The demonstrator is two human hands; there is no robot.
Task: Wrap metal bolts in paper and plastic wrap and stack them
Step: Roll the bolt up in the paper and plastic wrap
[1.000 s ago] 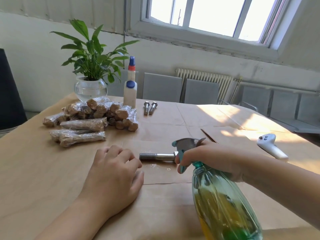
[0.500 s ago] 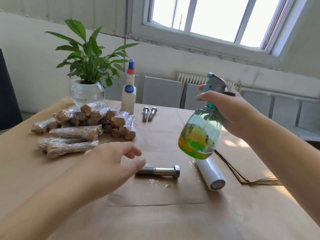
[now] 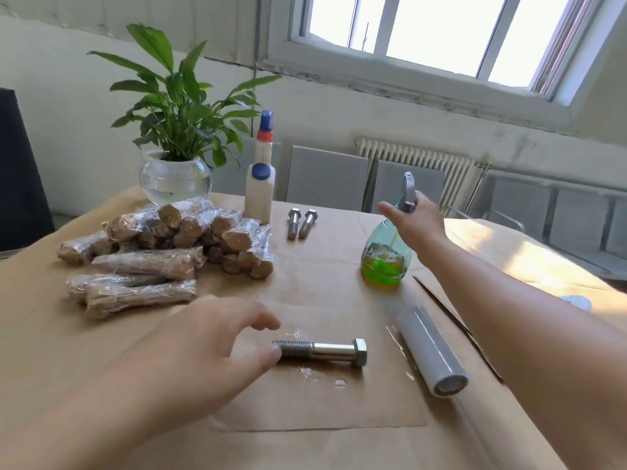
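head: threaded steel bolt (image 3: pixel 320 349), brown paper (image 3: pixel 322 401)

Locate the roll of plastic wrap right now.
Head view, lower right: the roll of plastic wrap lies on the brown paper just right of the bare bolt, in front of the spray bottle.

Bare tabletop (image 3: pixel 322 279) lies open between the left grip (image 3: pixel 203 347) and the right grip (image 3: pixel 415 223). Directly right of the left grip, the bolt (image 3: pixel 320 349) blocks passage, with the film roll (image 3: pixel 429 351) beyond it. Ahead and left of the left grip stands the wrapped bundle pile (image 3: pixel 169 245). Left of the right grip lie two bolts (image 3: pixel 301 223); the spray bottle (image 3: pixel 386 256) stands under it.
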